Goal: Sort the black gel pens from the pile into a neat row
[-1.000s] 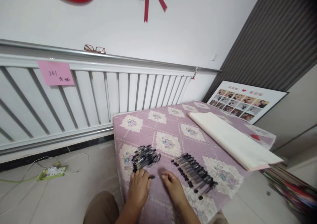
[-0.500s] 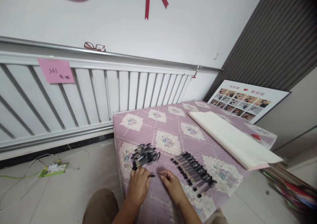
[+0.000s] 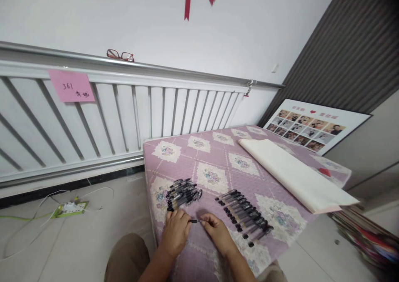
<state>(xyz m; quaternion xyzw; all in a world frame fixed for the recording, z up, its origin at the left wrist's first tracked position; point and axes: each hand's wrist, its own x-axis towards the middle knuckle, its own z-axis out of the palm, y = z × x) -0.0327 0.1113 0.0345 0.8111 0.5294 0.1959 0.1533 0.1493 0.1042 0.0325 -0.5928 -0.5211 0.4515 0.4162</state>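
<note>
My left hand (image 3: 177, 231) is closed around a pen, whose dark end (image 3: 193, 221) pokes out past the fingers toward the right. My right hand (image 3: 215, 229) pinches thumb and fingertips together at the pen's thin tip; whatever small part sits in that pinch is hidden. Just beyond my left hand lies a jumbled pile of black capped pens (image 3: 183, 192). To the right of my right hand, several similar pens (image 3: 245, 211) are laid side by side in a slanting row. All rest on a purple floral-patterned bed surface (image 3: 199, 248).
A folded cream sheet (image 3: 286, 172) lies along the right of the bed. A photo board (image 3: 314, 126) leans behind it. The white radiator (image 3: 124, 120) runs along the wall, with glasses (image 3: 120, 55) on its pipe. A power strip (image 3: 70, 208) with cables is on the floor.
The view has shifted slightly. Both hands stay close together over the same spot, with the pen's dark end still between them. The pile and the row look the same.
</note>
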